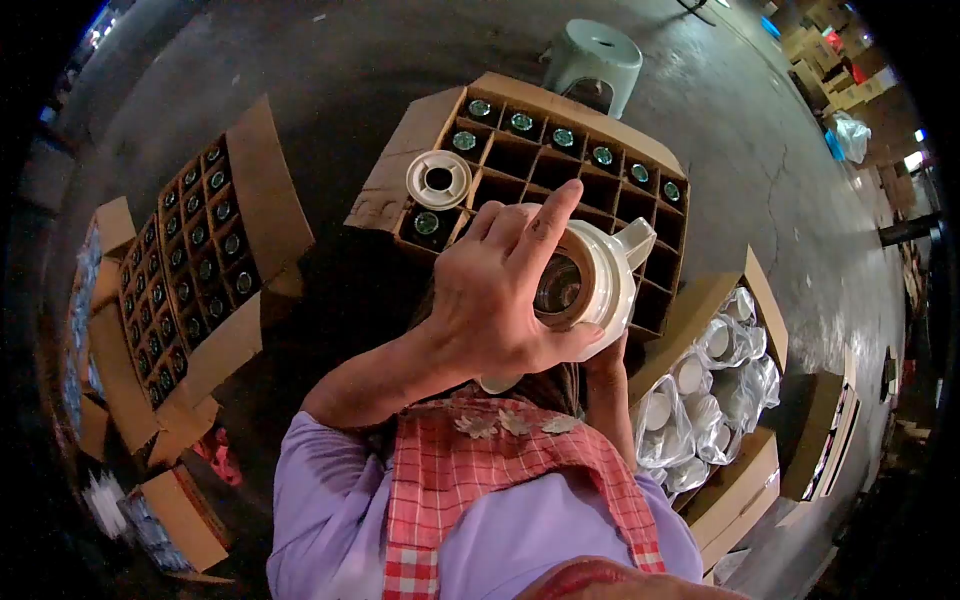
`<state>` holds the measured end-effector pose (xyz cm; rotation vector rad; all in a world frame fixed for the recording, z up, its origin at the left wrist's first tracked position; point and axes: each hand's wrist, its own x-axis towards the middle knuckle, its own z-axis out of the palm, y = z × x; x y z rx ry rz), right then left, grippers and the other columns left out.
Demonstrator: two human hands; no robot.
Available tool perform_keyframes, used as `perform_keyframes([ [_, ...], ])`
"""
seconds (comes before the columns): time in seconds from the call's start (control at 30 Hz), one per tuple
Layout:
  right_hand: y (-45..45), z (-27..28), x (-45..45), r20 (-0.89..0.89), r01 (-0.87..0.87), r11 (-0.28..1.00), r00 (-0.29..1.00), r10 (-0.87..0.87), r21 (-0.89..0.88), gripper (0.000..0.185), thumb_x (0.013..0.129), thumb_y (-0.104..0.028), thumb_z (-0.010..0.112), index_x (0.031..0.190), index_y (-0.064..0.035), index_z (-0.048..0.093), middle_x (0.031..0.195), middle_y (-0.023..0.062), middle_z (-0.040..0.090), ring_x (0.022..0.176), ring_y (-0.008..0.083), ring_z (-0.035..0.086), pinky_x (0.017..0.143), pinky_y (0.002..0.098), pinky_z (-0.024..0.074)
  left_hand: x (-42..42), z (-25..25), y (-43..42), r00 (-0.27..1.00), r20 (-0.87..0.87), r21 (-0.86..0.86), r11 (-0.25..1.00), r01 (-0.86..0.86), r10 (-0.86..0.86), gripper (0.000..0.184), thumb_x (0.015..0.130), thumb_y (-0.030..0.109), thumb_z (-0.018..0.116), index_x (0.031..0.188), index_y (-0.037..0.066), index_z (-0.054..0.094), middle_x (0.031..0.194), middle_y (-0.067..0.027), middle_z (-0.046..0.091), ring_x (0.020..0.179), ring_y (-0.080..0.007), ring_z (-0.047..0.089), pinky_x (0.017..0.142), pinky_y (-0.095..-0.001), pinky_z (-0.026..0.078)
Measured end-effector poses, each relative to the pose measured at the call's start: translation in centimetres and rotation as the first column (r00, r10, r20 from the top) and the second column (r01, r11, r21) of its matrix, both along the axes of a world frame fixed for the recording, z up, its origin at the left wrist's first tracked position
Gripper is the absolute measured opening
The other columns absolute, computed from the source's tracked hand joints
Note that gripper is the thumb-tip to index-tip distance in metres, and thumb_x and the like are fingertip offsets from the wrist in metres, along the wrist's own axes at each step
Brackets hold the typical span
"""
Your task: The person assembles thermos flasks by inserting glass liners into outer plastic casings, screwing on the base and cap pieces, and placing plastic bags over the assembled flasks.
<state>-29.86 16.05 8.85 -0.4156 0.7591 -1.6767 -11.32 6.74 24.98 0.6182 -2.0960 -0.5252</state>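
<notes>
A cream plastic jug [612,290] with a handle or spout sticking out at its upper right is held in front of my chest. Its round mouth faces up, and a glassy, shiny inside shows in it. My left hand [495,275] is closed over the near-left rim, thumb along the lower edge and index finger stretched out. My right hand [612,360] is under the jug's lower right side, its fingers mostly hidden. Beyond them, a cream plastic ring [440,179] lies on the left part of a divided cardboard box [650,150] holding several shiny round glass tops [521,121].
At left stand more divided boxes [270,180] filled with glass tops. To the right, an open carton [765,300] holds cream cups or parts in clear plastic bags [700,390]. A pale green stool [600,55] stands behind the middle box. More cartons line the far right.
</notes>
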Motion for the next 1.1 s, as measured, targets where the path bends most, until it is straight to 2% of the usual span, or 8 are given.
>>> perform_keyframes([
  [0.27,-0.3,-0.2,0.9,0.052,0.047,0.981,0.998,-0.038,-0.189,0.08,0.079,-0.048,0.062,0.139,-0.0071,0.029,0.137,0.0128,0.038,0.125,0.0275,0.041,0.104,0.0438,0.0345,0.6,-0.3,-0.4,1.0,-0.017,0.003,1.0,0.013,-0.013,0.092,0.055,0.038,0.077,0.129,-0.005,0.041,0.097,-0.0159,0.059,0.084,-0.0306,0.058,0.078,-0.0386,0.046],
  [0.63,0.3,-3.2,-0.8,0.056,-0.059,0.985,0.997,0.05,0.159,0.071,0.085,-0.054,0.049,0.134,-0.0044,0.035,0.129,0.0165,0.048,0.115,0.0284,0.051,0.096,0.0439,0.0444,1.8,-2.7,-0.8,0.973,-0.033,-0.161,0.962,0.22,-0.228,0.079,0.06,0.045,0.071,0.121,-0.002,0.05,0.102,-0.0143,0.059,0.079,-0.0282,0.057,0.07,-0.036,0.048],
  [0.77,-1.5,-3.2,-2.1,-0.172,-0.218,0.939,0.948,0.269,0.267,0.068,0.084,-0.047,0.057,0.131,-0.0027,0.039,0.127,0.0157,0.05,0.111,0.0267,0.054,0.094,0.0436,0.0457,4.1,-5.0,-1.5,0.985,0.027,-0.093,0.98,0.175,-0.173,0.076,0.06,0.046,0.072,0.116,-0.002,0.053,0.106,-0.016,0.059,0.087,-0.0301,0.059,0.075,-0.0377,0.048],
  [0.8,-2.2,-2.9,-2.9,-0.252,-0.284,0.923,0.903,0.349,0.261,0.056,0.083,-0.029,0.063,0.127,-0.001,0.043,0.124,0.0145,0.052,0.109,0.0241,0.055,0.091,0.0399,0.0487,4.7,-5.8,-1.9,0.989,-0.029,-0.078,0.987,0.142,-0.145,0.079,0.059,0.047,0.074,0.12,0.001,0.053,0.106,-0.0156,0.058,0.089,-0.0305,0.059,0.075,-0.0379,0.049],
  [0.83,-2.4,-2.8,-2.7,-0.291,-0.303,0.945,0.899,0.327,0.125,0.06,0.082,-0.033,0.063,0.129,-0.0008,0.043,0.124,0.0156,0.052,0.111,0.0246,0.054,0.092,0.0398,0.047,6.2,-5.7,-2.6,0.987,0.038,0.041,0.987,0.154,-0.156,0.077,0.06,0.046,0.074,0.118,-0.002,0.054,0.114,-0.017,0.056,0.099,-0.0293,0.058,0.084,-0.0385,0.047],
  [0.93,-3.6,-2.7,-2.2,-0.357,-0.335,0.933,0.894,0.271,-0.129,0.067,0.08,-0.039,0.061,0.13,0.0005,0.042,0.123,0.018,0.053,0.113,0.025,0.052,0.093,0.0386,0.044,10.5,-9.0,-4.4,0.906,-0.329,0.578,0.702,0.416,-0.266,0.071,0.059,0.03,0.077,0.118,-0.002,0.055,0.127,-0.0172,0.049,0.116,-0.0256,0.049,0.097,-0.0352,0.039],
  [1.0,-5.1,-2.7,-2.0,-0.341,-0.328,0.941,0.897,0.283,-0.081,0.065,0.079,-0.035,0.062,0.129,0.002,0.044,0.12,0.0186,0.055,0.11,0.0241,0.054,0.091,0.0366,0.0452,12.3,-10.8,-4.7,0.95,-0.249,0.605,0.736,0.306,-0.19,0.066,0.058,0.009,0.076,0.119,0.0,0.054,0.133,-0.0188,0.045,0.123,-0.0242,0.044,0.1,-0.0341,0.037],
  [1.1,-9.2,0.2,-1.2,-0.558,-0.36,0.889,0.692,0.457,0.282,0.046,0.083,-0.024,0.06,0.118,0.0052,0.054,0.108,0.0157,0.062,0.097,0.0204,0.059,0.085,0.0337,0.0478,12.8,-13.3,-5.5,0.958,-0.286,0.749,0.624,0.223,0.001,0.048,0.07,0.003,0.07,0.116,-0.002,0.055,0.115,-0.0125,0.058,0.103,-0.0179,0.056,0.089,-0.031,0.045],
])
